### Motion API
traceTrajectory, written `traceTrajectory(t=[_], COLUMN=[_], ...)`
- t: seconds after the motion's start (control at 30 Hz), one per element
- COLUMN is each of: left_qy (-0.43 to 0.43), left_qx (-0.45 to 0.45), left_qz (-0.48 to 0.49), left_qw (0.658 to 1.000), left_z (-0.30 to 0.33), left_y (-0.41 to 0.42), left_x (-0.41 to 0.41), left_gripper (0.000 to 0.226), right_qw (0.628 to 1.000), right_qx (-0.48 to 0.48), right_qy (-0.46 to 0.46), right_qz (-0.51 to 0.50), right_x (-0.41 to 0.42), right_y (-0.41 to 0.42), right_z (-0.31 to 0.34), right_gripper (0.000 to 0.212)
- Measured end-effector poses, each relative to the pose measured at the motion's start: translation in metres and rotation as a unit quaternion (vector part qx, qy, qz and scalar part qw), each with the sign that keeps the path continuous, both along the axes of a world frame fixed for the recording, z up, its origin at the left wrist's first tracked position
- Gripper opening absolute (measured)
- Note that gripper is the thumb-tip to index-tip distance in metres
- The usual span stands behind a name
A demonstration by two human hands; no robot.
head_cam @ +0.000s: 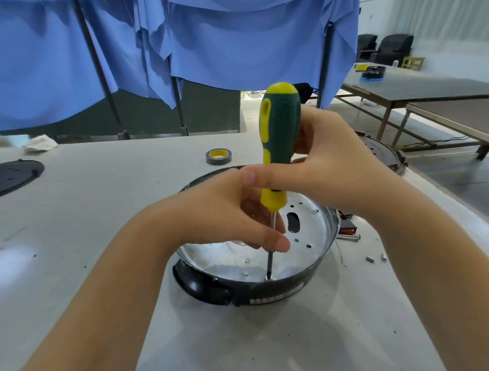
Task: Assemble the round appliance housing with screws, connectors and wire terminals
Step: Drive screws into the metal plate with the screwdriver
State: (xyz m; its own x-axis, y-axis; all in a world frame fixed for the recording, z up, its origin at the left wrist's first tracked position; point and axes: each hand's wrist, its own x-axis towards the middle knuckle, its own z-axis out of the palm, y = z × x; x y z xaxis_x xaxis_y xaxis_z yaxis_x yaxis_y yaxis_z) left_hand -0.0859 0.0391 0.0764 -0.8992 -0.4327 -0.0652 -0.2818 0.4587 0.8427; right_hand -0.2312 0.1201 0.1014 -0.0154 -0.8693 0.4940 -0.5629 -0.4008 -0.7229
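The right hand (331, 162) grips the screwdriver (278, 142) handle while left hand (239, 214) fingers (273, 241) pinch its shaft. Keep it upright, tip seated in the screw (267, 277) near the housing (313, 238) rim, pressing down.

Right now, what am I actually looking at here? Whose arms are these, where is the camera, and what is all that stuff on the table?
There is no machine here: a person wears a camera on the head, so you look down along their two bare arms. The right hand grips a green and yellow screwdriver by its handle. The left hand steadies its thin shaft, whose tip stands on a screw in the metal floor of the round appliance housing, a black bowl-like shell. On the pale table lie a roll of tape, a black round plate at far left, and loose screws to the right of the housing. Blue cloth hangs behind.
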Motion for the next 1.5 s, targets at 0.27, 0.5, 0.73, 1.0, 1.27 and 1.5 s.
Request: traceTrajectory(t=[0.27, 0.5, 0.73, 1.0, 1.27, 1.5], left_qy=[0.0, -0.009, -0.013, -0.022, -0.027, -0.028], left_qx=[-0.002, 0.054, 0.08, -0.01, 0.042, 0.043], left_qz=[-0.01, -0.03, -0.046, 0.029, -0.008, -0.039], left_qw=[1.0, 0.998, 0.996, 0.999, 0.999, 0.998], left_z=[0.001, -0.003, -0.006, -0.004, -0.004, -0.003], left_y=[0.001, 0.001, -0.002, -0.001, -0.001, -0.001], left_x=[0.001, 0.0, 0.0, -0.004, -0.002, 0.002], left_gripper=[0.02, 0.017, 0.019, 0.019, 0.013, 0.026], right_qw=[0.984, 0.944, 1.0, 0.997, 0.95, 0.993], right_qx=[0.105, 0.127, -0.013, -0.001, 0.152, 0.066], right_qy=[-0.094, -0.2, -0.019, -0.009, -0.181, -0.055], right_qz=[0.108, 0.231, -0.018, -0.083, 0.206, 0.079], right_x=[-0.011, -0.029, -0.008, 0.003, -0.026, -0.015], right_y=[0.001, 0.003, -0.001, -0.004, 0.003, 0.003], right_z=[0.002, 0.002, 0.002, -0.004, 0.002, 0.003], right_gripper=[0.05, 0.066, 0.06, 0.062, 0.063, 0.044])
